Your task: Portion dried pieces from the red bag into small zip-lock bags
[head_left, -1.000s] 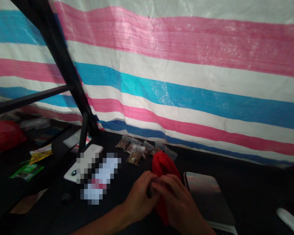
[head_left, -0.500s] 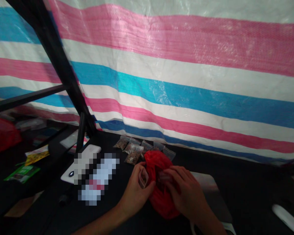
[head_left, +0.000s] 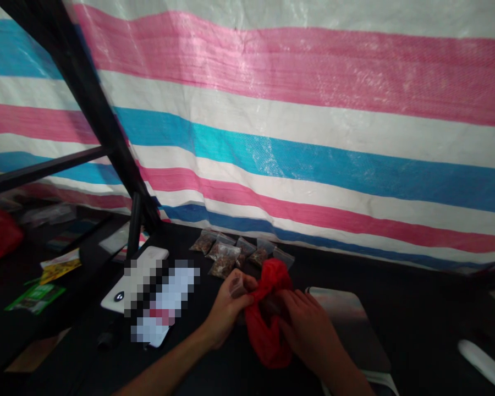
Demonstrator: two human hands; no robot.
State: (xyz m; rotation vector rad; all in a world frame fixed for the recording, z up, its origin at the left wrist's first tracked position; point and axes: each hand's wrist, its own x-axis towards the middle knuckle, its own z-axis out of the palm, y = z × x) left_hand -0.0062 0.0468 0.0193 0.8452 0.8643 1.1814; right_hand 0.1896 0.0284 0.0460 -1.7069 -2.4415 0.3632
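A red plastic bag point(head_left: 269, 324) sits on the dark table point(head_left: 416, 319) in front of me. My left hand point(head_left: 226, 311) is closed on the bag's left edge and also pinches a small clear packet point(head_left: 236, 285). My right hand point(head_left: 307, 330) grips the bag's right side, fingers curled into the plastic. Behind the bag, several small clear packets of brown bits point(head_left: 226, 258) lie in a row near the striped tarp wall.
A flat silver scale point(head_left: 350, 330) lies right of the bag. A white device point(head_left: 127, 280) and a blurred-out item sit to the left. Black metal frame bars point(head_left: 107, 148) rise at the left. A white object point(head_left: 482, 371) lies at the far right.
The bag bulged wider half a second ago and is now bunched narrower between my hands. My left hand has taken a small clear packet between its fingers.
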